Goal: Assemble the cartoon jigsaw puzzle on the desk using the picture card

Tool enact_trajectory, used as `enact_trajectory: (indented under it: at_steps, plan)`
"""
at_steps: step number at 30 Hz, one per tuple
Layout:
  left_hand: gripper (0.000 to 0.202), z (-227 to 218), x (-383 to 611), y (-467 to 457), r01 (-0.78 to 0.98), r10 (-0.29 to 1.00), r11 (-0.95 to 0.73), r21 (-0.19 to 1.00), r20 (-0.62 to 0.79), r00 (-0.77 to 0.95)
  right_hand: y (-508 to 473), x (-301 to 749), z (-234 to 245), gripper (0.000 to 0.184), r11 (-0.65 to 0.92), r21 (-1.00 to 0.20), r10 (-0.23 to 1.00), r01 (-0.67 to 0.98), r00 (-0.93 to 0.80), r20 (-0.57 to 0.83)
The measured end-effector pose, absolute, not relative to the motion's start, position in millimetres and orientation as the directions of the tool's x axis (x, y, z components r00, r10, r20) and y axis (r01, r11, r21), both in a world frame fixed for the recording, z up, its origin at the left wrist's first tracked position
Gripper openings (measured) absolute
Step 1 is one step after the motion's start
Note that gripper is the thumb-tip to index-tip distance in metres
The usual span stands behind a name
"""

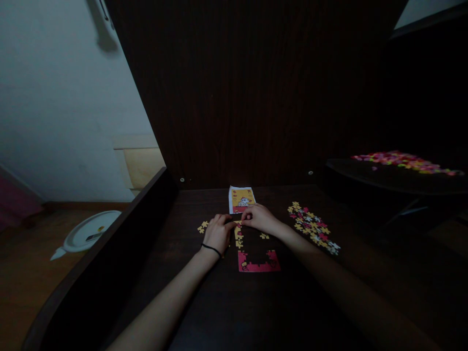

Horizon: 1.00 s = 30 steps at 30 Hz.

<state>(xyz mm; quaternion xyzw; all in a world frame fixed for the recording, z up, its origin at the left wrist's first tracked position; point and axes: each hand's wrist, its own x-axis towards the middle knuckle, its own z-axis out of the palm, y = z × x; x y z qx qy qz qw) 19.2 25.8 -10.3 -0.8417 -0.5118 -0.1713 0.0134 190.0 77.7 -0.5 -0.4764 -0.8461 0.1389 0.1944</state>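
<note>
A partly joined jigsaw frame, pink along the bottom and yellow up its left side, lies on the dark wooden desk. My left hand, with a black band at the wrist, and my right hand meet at the top of the yellow strip, fingers pinched on small pieces there. A small reference picture lies just beyond my hands. A few loose yellow pieces sit left of my left hand. One yellow piece lies under my right wrist.
A heap of loose yellow, pink and white pieces lies to the right. A round dark table at right carries more coloured pieces. A white plate lies on the floor at left. A dark panel backs the desk.
</note>
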Motion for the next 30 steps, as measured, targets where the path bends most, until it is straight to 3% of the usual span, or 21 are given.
enact_trajectory:
  at_steps: [30]
  plan:
    - [0.033, -11.8, 18.1, 26.9, 0.867, 0.851, -0.483, 0.124, 0.298, 0.432, 77.2, 188.4, -1.2, 0.011, 0.509, -0.369, 0.861, 0.778, -0.458, 0.221]
